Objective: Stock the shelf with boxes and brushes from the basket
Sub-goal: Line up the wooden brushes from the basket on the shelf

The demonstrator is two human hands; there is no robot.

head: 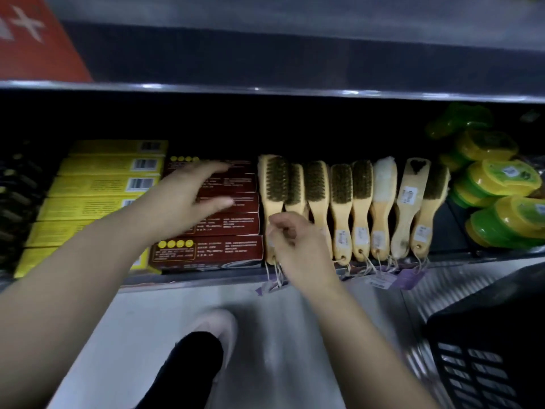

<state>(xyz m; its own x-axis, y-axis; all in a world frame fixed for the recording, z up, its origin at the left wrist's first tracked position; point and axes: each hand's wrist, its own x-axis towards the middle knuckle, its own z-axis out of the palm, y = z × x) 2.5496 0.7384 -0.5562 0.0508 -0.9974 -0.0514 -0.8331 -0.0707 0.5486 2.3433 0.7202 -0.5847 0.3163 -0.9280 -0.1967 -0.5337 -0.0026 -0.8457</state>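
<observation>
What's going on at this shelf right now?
A person is stocking a shelf. Their left hand spreads open over the dark red boxes, while the right hand curls at the handles of the leftmost wooden brushes; its grip is unclear. The dark basket sits lower right.

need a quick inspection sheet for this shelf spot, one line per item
surface: shelf, dark, stocked in rows
job's things: yellow boxes and red boxes stacked at left; wooden brushes side by side, tags hanging over the edge; black basket at lower right, contents not visible
clutter: green and yellow items piled at right; dark items at far left, unclear
hands: left hand open over the red boxes; right hand with fingers curled at the leftmost brush handles, grip unclear
cables: nothing seen
surroundings: upper shelf edge, orange sign, pale floor, a shoe
</observation>
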